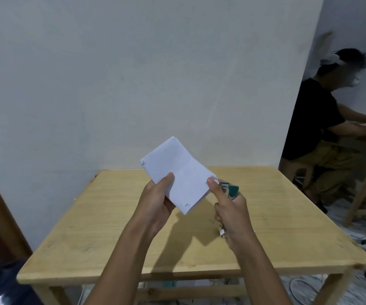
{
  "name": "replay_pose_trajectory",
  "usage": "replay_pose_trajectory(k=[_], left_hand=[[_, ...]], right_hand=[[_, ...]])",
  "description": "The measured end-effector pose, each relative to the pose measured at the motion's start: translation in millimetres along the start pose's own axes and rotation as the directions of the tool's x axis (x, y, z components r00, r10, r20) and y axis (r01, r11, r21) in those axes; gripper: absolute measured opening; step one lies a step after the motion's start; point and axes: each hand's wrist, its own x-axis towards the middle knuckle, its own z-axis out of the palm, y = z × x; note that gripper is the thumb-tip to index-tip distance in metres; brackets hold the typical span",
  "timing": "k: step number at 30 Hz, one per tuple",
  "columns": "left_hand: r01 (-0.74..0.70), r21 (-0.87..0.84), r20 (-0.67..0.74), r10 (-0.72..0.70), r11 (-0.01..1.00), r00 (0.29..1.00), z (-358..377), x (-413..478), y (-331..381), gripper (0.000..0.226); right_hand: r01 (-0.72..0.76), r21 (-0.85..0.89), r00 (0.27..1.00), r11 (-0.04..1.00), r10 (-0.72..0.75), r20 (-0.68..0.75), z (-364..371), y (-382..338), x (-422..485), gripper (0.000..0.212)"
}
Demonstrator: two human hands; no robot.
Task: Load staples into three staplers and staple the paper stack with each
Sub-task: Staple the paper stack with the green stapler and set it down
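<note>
Holding the paper stack (178, 175) above the worktop (103, 216), my left hand (155, 201) is pinching its near edge to steady it. My right hand (228, 208) is gripping the green stapler (229, 189) at the stack's right corner, apparently to bind it.

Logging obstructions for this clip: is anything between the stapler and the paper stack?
Nothing visible. The right hand grips the green stapler with its nose at the paper stack's right corner; the left hand holds the stack above the table.
</note>
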Motion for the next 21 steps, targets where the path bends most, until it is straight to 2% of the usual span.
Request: replay_pose_trajectory(k=[2, 5, 8, 12, 14, 16, 17, 19, 21], left_hand=[[0.003, 0.044, 0.018, -0.004, 0.999, 1.0, -3, -1, 0, 0.028], [0.0, 0.047, 0.015, -0.001, 0.999, 1.0, -4, -3, 2, 0.033], [0.006, 0.044, 0.002, -0.006, 0.999, 1.0, -8, -2, 4, 0.04], [0.022, 0.117, -0.001, -0.021, 0.993, 1.0, -15, -2, 7, 0.035], [0.031, 0.157, 0.013, -0.033, 0.987, 0.999, -18, -2, 8, 0.033], [0.037, 0.197, 0.011, -0.04, 0.98, 0.999, -20, -3, 9, 0.032], [0.042, 0.209, 0.014, -0.046, 0.977, 0.999, -21, -2, 9, 0.034], [0.056, 0.2, -0.008, -0.055, 0.978, 0.998, -22, 0, 7, 0.034], [0.052, 0.18, -0.057, -0.043, 0.982, 0.997, -22, 0, 6, 0.029]], right_hand=[[0.006, -0.009, 0.999, 1.0, -0.006, 0.032, -2, -2, 1, 0.019], [0.02, -0.067, 0.999, 0.998, -0.018, 0.038, 1, 2, 2, 0.036], [0.021, -0.107, 0.995, 0.994, -0.01, 0.099, -1, 10, 1, 0.044], [0.045, -0.114, 0.967, 0.992, -0.015, 0.253, -11, 15, 3, 0.026], [0.045, -0.138, 0.957, 0.989, -0.003, 0.289, -16, 10, 7, 0.036], [0.071, -0.224, 0.921, 0.972, 0.023, 0.389, -23, 2, 13, 0.05], [0.101, -0.269, 0.875, 0.958, 0.043, 0.482, -27, -3, 14, 0.053], [0.158, -0.326, 0.781, 0.932, 0.084, 0.619, -31, -12, 12, 0.047], [0.196, -0.36, 0.778, 0.912, 0.079, 0.623, -30, -15, 11, 0.03]])
